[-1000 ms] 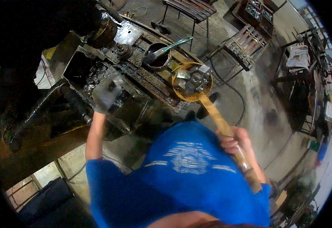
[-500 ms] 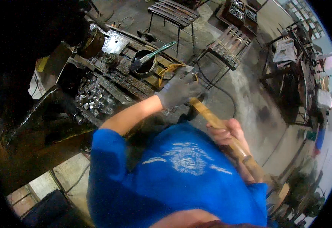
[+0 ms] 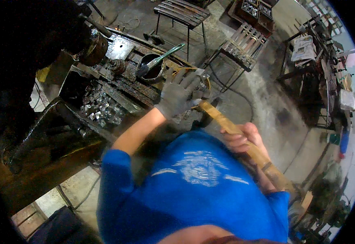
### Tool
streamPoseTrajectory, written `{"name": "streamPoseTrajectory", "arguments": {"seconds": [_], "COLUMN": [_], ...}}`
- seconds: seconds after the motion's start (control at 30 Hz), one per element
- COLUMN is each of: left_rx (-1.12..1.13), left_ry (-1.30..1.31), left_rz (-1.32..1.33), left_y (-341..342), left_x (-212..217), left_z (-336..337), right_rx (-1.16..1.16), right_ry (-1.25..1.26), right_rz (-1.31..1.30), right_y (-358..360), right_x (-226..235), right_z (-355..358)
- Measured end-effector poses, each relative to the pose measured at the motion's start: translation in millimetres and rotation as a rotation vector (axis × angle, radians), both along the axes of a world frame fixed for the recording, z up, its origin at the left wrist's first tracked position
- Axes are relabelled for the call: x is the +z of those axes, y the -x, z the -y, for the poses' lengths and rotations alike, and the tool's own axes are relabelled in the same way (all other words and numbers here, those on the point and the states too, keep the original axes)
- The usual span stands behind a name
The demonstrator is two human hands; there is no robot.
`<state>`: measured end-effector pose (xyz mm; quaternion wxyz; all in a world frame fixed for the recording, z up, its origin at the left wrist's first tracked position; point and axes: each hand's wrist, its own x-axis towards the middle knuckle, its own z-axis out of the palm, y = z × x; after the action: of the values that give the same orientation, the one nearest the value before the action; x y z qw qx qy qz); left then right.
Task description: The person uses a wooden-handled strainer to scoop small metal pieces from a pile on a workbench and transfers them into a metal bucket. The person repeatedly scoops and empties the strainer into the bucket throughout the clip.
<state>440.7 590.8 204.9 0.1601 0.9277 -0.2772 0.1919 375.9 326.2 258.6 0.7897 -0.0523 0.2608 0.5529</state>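
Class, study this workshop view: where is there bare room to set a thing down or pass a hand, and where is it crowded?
Free: the concrete floor between the slatted bench and the wooden handle held by the bare right hand. Crowded: the machine bed, with shiny metal pieces, a black pot, and the gloved left hand spread over the pan end.
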Motion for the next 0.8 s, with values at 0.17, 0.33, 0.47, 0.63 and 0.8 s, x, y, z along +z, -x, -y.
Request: {"name": "streamPoseTrajectory", "arguments": {"seconds": [0.17, 0.33, 0.47, 0.63, 0.8], "left_rx": [-0.006, 0.030, 0.087, 0.002, -0.119], "left_ry": [0.081, 0.147, 0.322, 0.134, -0.213], "left_rz": [-0.066, -0.067, -0.244, -0.135, -0.069], "left_y": [3.9, -15.9, -48.0, -35.3, -12.6], "left_x": [0.5, -2.3, -27.4, 9.9, 11.0], "left_z": [-3.2, -5.1, 1.7, 18.0, 33.0], "right_rx": [0.085, 0.018, 0.103, 0.058, 0.054], "right_ry": [0.024, -0.006, 0.011, 0.013, 0.001], "right_rz": [0.175, 0.115, 0.204, 0.171, 0.156], "right_y": [-1.5, 0.7, -1.6, -1.8, 0.7], "right_x": [-1.0, 2.0, -0.4, 0.1, -2.5], "right_z": [0.0, -2.4, -2.0, 0.4, 0.5]}}
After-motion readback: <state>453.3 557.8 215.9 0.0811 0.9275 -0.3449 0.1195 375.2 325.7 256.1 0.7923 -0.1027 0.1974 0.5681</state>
